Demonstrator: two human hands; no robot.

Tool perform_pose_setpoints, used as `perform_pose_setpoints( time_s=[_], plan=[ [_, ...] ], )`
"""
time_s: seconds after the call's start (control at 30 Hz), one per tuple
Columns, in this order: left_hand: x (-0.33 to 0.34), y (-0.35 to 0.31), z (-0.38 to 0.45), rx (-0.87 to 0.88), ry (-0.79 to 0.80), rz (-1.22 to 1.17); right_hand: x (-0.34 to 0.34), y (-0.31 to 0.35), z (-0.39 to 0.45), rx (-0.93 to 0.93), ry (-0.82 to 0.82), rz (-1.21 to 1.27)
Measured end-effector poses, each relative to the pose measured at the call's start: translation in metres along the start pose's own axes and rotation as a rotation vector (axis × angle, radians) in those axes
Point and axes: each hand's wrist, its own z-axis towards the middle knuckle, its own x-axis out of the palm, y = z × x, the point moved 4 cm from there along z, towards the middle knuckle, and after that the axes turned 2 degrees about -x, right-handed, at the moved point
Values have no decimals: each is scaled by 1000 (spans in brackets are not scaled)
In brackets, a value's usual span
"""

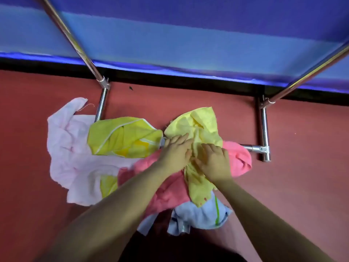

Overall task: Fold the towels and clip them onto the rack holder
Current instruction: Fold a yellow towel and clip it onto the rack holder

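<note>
A heap of towels lies on the red floor over the base of a chrome rack (264, 129). On top is a crumpled pale yellow towel (198, 123). My left hand (176, 150) rests on its left side, fingers stretched forward. My right hand (213, 159) presses on its middle, fingers curled into the cloth. Under it lie a pink towel (238, 157) and a light blue towel (198, 216). A lime-yellow cloth with white trim (122, 137) sits to the left, on a pale pink towel (71, 152).
Two slanted chrome poles (75, 44) rise from the rack's base joints at left and right. A blue wall with a black skirting (179, 80) runs behind the rack. Red floor (302, 167) surrounds the heap.
</note>
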Motion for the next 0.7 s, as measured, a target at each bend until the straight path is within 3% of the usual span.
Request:
perform_pose_setpoints(
  time_s=[0.1,0.23,0.57,0.7],
  plan=[
    [18,10,6,36,50,18,20,-4,-2,-28,-145,-80],
    [22,17,10,52,102,-26,16,-9,-3,-67,-297,23],
    [-49,-30,-20,86,92,-260,-93,15,-42,-148,-398,299],
    [-90,-59,-52,70,-6,-290,-151,33,-68,-182,-443,404]
  ],
)
